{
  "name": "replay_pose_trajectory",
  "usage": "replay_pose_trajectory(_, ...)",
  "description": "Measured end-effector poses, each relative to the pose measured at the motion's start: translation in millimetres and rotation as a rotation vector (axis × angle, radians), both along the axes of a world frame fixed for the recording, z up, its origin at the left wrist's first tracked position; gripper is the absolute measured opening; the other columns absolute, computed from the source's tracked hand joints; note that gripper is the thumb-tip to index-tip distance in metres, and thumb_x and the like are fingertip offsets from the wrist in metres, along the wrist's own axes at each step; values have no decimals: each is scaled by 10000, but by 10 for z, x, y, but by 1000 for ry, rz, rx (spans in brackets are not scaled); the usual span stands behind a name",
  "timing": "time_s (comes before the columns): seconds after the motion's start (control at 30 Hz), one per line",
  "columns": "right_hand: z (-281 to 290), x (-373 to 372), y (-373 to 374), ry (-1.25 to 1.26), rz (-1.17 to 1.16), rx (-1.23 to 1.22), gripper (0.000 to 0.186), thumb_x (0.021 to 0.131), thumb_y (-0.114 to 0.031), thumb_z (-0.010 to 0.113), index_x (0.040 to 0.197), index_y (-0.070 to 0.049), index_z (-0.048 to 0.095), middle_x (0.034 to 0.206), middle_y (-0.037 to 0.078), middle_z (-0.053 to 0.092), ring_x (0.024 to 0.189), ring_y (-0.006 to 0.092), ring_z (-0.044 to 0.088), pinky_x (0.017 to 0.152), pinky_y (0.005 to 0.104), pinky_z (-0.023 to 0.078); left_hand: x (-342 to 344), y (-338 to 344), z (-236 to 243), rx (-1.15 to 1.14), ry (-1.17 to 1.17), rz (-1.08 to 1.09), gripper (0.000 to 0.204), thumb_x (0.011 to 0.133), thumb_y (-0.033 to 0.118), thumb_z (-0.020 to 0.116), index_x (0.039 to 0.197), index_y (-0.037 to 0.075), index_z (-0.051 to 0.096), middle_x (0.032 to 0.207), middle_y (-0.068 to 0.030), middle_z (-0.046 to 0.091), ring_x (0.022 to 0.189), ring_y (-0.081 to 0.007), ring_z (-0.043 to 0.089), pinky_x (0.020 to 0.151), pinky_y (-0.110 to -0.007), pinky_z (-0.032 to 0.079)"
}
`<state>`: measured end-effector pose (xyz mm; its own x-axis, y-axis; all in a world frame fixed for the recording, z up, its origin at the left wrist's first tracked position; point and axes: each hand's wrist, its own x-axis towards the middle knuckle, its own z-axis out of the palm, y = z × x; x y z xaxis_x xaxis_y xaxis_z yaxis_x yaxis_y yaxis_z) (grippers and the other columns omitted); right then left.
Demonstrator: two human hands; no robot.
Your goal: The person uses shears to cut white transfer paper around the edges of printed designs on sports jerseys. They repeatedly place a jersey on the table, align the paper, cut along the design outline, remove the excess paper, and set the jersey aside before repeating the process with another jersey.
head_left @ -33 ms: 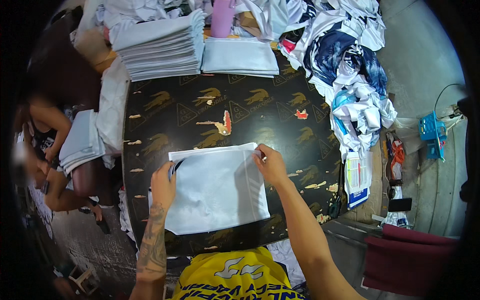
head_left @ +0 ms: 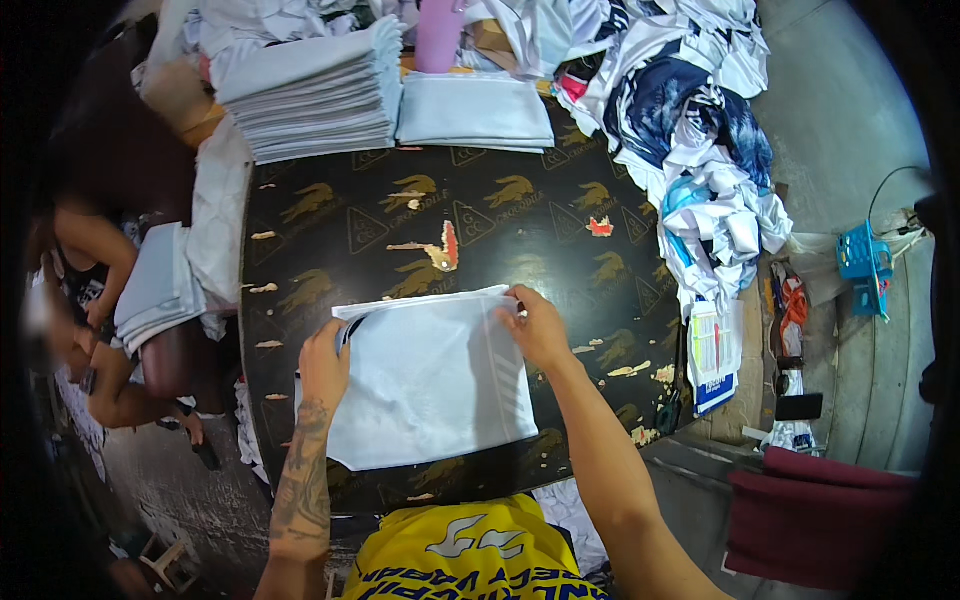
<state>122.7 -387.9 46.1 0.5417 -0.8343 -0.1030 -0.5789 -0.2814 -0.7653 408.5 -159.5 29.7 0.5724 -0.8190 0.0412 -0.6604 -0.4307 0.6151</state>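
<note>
A folded white cloth [head_left: 430, 390] lies on the dark table in front of me, its layers showing along the far edge. At its far left corner, next to a short dark stripe, my left hand [head_left: 325, 370] is closed on the edge. My right hand [head_left: 537, 325] pinches the far right corner between thumb and fingers. Part of each hand's fingertips is hidden by the cloth or the hand itself.
The worn table [head_left: 560, 280] has chipped patches. At its far side stand a tall stack of folded white cloths [head_left: 310, 100], a lower stack [head_left: 475, 112] and a pink bottle [head_left: 438, 38]. Crumpled fabric [head_left: 715, 220] covers the right edge. A person [head_left: 95, 250] sits at left.
The whole view has shifted slightly to one side. Both hands keep their hold on the folded cloth, which lies in nearly the same place.
</note>
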Motion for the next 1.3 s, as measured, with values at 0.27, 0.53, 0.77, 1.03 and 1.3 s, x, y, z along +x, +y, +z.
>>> replay_pose_trajectory(0.27, 64, -932, 1694, 2, -1168, 807, 254, 971, -273, 831, 911, -63, 702, 701, 24, 646, 520, 104, 569, 480, 281, 432, -730, -1226, -240, -157, 37, -502, 506, 913, 203, 778, 1382, 81, 633, 1347, -126, 581, 1314, -338, 504, 1130, -512, 333)
replay_pose_trajectory(0.53, 476, -1029, 1523, -396, -969, 665, 173, 980, -142, 789, 1000, -85, 626, 797, 25, 635, 588, 128, 596, 510, 318, 513, -901, -2379, 722, 135, 271, -851, 256, 920, 53, 679, 1162, 16, 606, 1122, -125, 667, 1088, -270, 638, 966, -439, 473)
replay_pose_trajectory(0.77, 1937, -2313, 860, -206, -509, -122, 297, 904, -13, 833, 1175, -6, 711, 955, 74, 759, 828, 106, 678, 685, 267, 514, -984, -1547, 1938, -511, 205, -707, 278, 889, -10, 642, 1157, 48, 692, 1106, -148, 717, 1055, -346, 681, 918, -403, 519)
replay_pose_trajectory(1.03, 261, -2705, 927, -79, -596, 93, 196, 910, -40, 783, 1103, -38, 816, 1045, 161, 803, 935, 257, 773, 842, 354, 584, -2425, -427, -53, -345, -1, -202, 186, 857, 8, 697, 1037, 32, 741, 1153, -129, 717, 1148, -365, 631, 1019, -469, 476)
replay_pose_trajectory(1.3, 403, -3040, 318, 61, -142, -204, 183, 974, -147, 703, 1079, -2, 736, 847, 240, 739, 821, 497, 701, 713, 517, 535, -2545, -688, 177, -201, 195, -95, 182, 1042, 103, 618, 1209, 30, 617, 984, -248, 719, 927, -504, 675, 792, -536, 527)
